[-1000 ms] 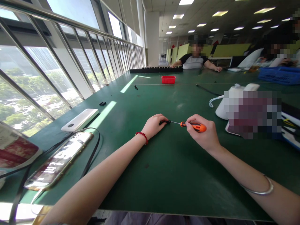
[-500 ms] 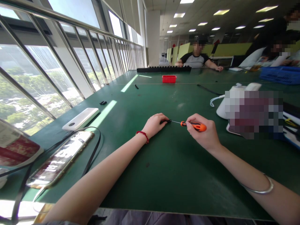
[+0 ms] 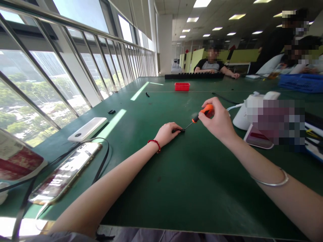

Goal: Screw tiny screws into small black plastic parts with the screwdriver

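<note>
Fingers of the left hand [image 3: 168,133] hold a small black part [image 3: 183,130] down on the table [image 3: 161,201], well in from its near and left edges. Those of the right hand [image 3: 220,121] are closed round a screwdriver [image 3: 195,118], which slants up and rightward from the part's right end; its tip looks to meet the part there, though what it bears on is too small to make out. Best, I think, to press the part flat, line the screwdriver up with whatever it seats in, push lightly and evenly, and guard the left fingertips, which sit close to the tip.
</note>
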The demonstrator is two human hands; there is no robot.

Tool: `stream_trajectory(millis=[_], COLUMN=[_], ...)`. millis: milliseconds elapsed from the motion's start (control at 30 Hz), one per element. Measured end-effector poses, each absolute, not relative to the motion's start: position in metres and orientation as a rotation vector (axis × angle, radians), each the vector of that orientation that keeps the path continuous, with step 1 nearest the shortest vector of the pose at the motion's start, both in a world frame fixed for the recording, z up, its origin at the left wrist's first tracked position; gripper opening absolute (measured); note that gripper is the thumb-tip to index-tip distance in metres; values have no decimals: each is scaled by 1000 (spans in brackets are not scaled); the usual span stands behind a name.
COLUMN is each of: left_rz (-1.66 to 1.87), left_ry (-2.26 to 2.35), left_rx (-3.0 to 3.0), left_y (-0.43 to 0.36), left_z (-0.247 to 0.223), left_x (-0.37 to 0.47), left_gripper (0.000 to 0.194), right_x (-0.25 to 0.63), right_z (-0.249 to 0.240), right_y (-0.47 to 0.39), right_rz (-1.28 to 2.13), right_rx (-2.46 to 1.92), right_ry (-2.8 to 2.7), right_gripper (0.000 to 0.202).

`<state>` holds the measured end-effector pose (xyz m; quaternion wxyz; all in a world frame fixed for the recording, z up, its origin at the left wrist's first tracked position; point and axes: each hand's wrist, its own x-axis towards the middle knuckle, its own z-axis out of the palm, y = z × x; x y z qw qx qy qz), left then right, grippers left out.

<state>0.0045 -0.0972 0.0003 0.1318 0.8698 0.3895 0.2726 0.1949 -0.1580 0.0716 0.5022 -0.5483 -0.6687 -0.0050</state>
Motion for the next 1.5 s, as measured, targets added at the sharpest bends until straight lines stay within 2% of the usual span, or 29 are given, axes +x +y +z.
stream_trajectory(millis=[100, 167, 233, 367, 500, 633, 800, 933, 1033, 1100, 1167, 1300, 1433, 1500], left_rz=[824, 844, 852, 845, 845, 837, 818, 807, 789, 770, 744, 735, 691, 664], left_ry=[1092, 1067, 1052, 1048, 1057, 1069, 1084, 1110, 1180, 1265, 1357, 1523, 1643, 1656], left_rx=[2368, 2286, 2245, 2260, 2272, 2273, 2320, 2456, 2537, 2581, 2639, 2725, 2745, 2764], left_y=[-91, -88, -87, -89, -91, -92, -94, -94, -95, -96, -99, -104, -108, -108], left_z=[-2, -2, -3, -3, -2, -2, -2, -2, -3, -3, -4, -6, -7, -7], left_x=[4, 3, 3, 2, 2, 2, 2, 2, 2, 2, 3, 9, 12, 12], left_gripper=[18, 16, 16, 17, 18, 18, 21, 23, 24, 29, 45, 75, 85, 87], right_x=[190, 187, 185, 186, 190, 189, 184, 183, 183, 183, 184, 186, 188, 188], right_z=[89, 98, 106, 115, 118, 114, 113, 114, 114, 113, 113, 116, 120, 121], right_y=[-139, -127, -116, -107, -114, -121, -122, -123, -122, -121, -120, -122, -125, -126], right_rz=[-58, -111, -98, 10, -70, -200, -204, -159, -145, -137, -131, -115, -131, -152], right_rx=[-1428, -1506, -1531, -1468, -1531, -1479, -1499, -1579, -1589, -1579, -1582, -1663, -1687, -1671], right_ry=[-1731, -1743, -1780, -1876, -1955, -1994, -1984, -1957, -1966, -1951, -1921, -1934, -2000, -2008], right_gripper=[10, 32, 40, 11, 12, 34, 13, 18, 30, 22, 13, 20, 44, 37])
